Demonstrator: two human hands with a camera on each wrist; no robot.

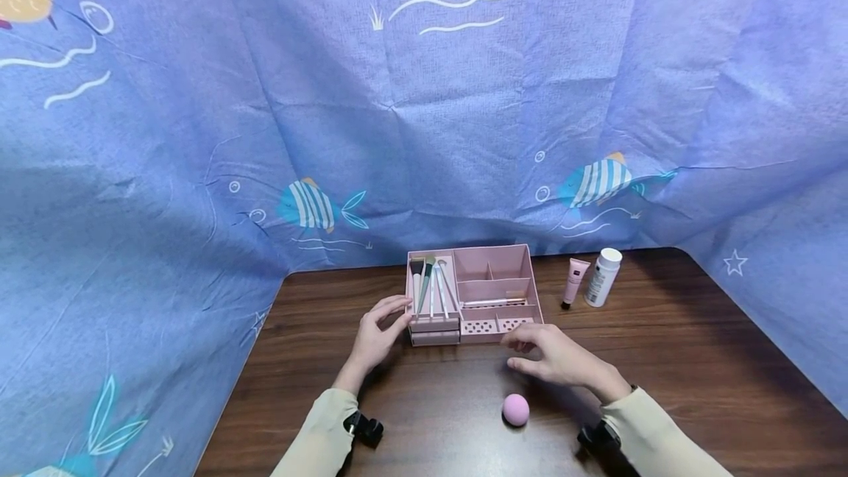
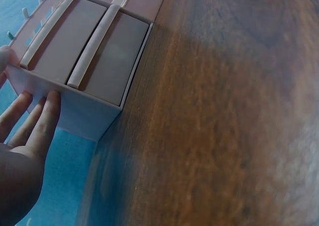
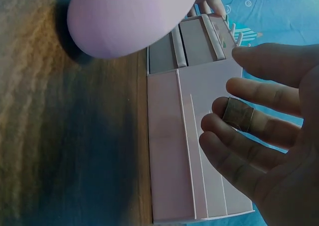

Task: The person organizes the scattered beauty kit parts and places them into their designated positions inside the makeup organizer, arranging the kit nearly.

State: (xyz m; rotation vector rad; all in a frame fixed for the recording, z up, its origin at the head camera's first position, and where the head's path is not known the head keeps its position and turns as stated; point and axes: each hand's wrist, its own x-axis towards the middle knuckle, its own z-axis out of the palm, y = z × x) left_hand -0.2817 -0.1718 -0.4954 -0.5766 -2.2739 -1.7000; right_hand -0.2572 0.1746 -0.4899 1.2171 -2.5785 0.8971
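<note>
A pink organizer (image 1: 493, 252) stands at the back of the table, with two drawers (image 2: 70, 32) at its front left. Several makeup brushes (image 1: 427, 285) lie in its left section, and a slender pink stick (image 1: 493, 302) lies in a right compartment. My left hand (image 1: 375, 337) touches the organizer's left side with extended fingers. My right hand (image 1: 553, 355) hovers by the front right corner, fingers loosely bent and holding nothing. A small brownish patch (image 3: 238, 114) shows on one of its fingers; its kind is unclear. Nearer me sits a pink makeup sponge (image 1: 515, 410).
To the organizer's right stand a pink squeeze tube (image 1: 575, 280) with a dark cap and a white bottle (image 1: 603, 278). The brown wooden table (image 1: 669, 344) meets a blue fish-patterned cloth (image 1: 430, 131) at the back and sides.
</note>
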